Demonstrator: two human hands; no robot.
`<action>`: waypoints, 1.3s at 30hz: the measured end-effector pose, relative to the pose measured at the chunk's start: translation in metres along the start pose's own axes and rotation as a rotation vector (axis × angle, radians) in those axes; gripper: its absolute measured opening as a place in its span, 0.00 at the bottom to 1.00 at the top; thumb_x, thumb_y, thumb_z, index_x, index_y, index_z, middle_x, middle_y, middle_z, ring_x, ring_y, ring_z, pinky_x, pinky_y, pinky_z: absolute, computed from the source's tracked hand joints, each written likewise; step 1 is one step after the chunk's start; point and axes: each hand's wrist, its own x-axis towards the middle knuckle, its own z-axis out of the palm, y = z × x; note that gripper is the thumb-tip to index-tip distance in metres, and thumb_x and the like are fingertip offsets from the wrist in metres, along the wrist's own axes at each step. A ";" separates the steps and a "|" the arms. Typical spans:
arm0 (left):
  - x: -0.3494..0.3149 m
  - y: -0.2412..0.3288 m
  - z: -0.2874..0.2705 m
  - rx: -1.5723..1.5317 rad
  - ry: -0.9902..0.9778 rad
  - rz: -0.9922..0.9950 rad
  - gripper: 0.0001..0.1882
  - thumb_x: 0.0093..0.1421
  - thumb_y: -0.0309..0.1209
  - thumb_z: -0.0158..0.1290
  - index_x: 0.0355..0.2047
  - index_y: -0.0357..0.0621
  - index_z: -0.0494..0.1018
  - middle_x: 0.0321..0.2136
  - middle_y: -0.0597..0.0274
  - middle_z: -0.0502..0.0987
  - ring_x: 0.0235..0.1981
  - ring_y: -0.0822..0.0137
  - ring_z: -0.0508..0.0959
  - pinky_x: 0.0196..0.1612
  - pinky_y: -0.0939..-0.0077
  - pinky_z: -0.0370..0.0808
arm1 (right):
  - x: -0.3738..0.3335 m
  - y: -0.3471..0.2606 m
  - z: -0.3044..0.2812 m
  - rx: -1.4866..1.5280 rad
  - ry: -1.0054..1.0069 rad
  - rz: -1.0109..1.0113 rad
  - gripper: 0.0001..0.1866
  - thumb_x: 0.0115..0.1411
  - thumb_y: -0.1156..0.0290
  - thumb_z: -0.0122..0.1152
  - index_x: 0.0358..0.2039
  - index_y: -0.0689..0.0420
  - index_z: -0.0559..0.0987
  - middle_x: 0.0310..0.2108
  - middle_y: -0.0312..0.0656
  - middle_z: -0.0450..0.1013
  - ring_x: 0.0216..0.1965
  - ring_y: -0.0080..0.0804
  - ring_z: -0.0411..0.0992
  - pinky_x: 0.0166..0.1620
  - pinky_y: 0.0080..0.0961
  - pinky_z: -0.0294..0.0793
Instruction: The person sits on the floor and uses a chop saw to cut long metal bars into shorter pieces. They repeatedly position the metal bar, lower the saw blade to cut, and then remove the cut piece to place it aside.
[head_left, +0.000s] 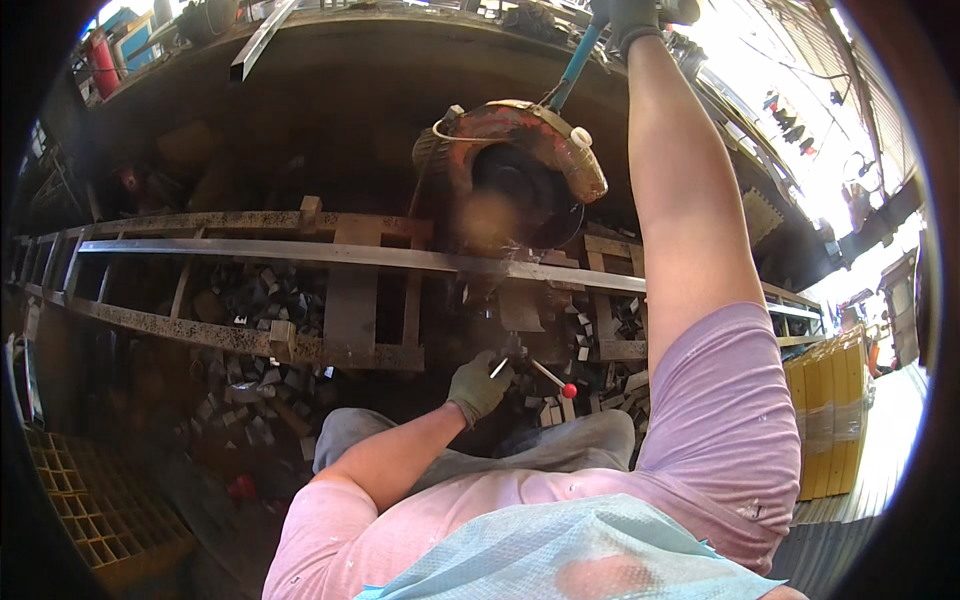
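Note:
My right hand, in a dark glove, is raised high and grips the blue handle of a chop saw. The saw's rusty red blade guard hangs above a long steel bar that lies across the metal stand. My left hand, in a green-grey glove, reaches down below the saw and holds a small metal lever. A red-knobbed vise handle sits just right of that hand.
Many short cut steel offcuts lie in a heap under the rusty frame. Yellow grid crates stand at lower left, yellow stacked panels at right. A shelf with tools runs along the top.

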 end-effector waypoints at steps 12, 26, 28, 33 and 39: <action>-0.004 0.007 -0.005 0.189 -0.006 0.056 0.22 0.66 0.49 0.60 0.50 0.46 0.79 0.39 0.44 0.87 0.43 0.40 0.85 0.46 0.47 0.81 | -0.408 0.056 -0.120 -0.468 -0.147 0.306 0.16 0.73 0.64 0.67 0.52 0.63 0.85 0.42 0.36 0.86 0.42 0.22 0.80 0.50 0.25 0.79; 0.053 -0.099 0.041 0.563 -0.523 -0.132 0.25 0.69 0.44 0.57 0.61 0.44 0.80 0.55 0.42 0.84 0.56 0.50 0.84 0.58 0.59 0.80 | -0.537 0.028 -0.038 -0.754 -1.002 0.662 0.38 0.70 0.38 0.53 0.57 0.63 0.83 0.51 0.66 0.81 0.56 0.58 0.80 0.60 0.48 0.77; 0.056 -0.110 0.086 0.477 -0.418 -0.089 0.25 0.69 0.44 0.57 0.61 0.44 0.80 0.55 0.44 0.83 0.56 0.52 0.83 0.59 0.59 0.79 | -0.541 -0.003 -0.027 -0.641 -1.121 0.376 0.37 0.71 0.39 0.53 0.57 0.65 0.82 0.49 0.62 0.82 0.51 0.59 0.82 0.56 0.48 0.80; 0.055 -0.084 0.155 0.305 -0.550 0.092 0.25 0.70 0.43 0.57 0.61 0.43 0.79 0.56 0.46 0.83 0.57 0.55 0.82 0.60 0.62 0.78 | -0.551 -0.059 -0.064 -0.367 -0.835 0.399 0.29 0.71 0.50 0.62 0.59 0.62 0.81 0.50 0.58 0.83 0.51 0.57 0.82 0.53 0.44 0.82; 0.045 -0.045 0.154 0.300 -0.600 0.160 0.24 0.71 0.42 0.58 0.62 0.43 0.78 0.57 0.50 0.83 0.58 0.58 0.81 0.62 0.64 0.76 | -0.539 -0.007 -0.096 -0.367 -0.327 0.423 0.26 0.68 0.60 0.70 0.61 0.62 0.80 0.52 0.57 0.82 0.54 0.51 0.81 0.57 0.39 0.80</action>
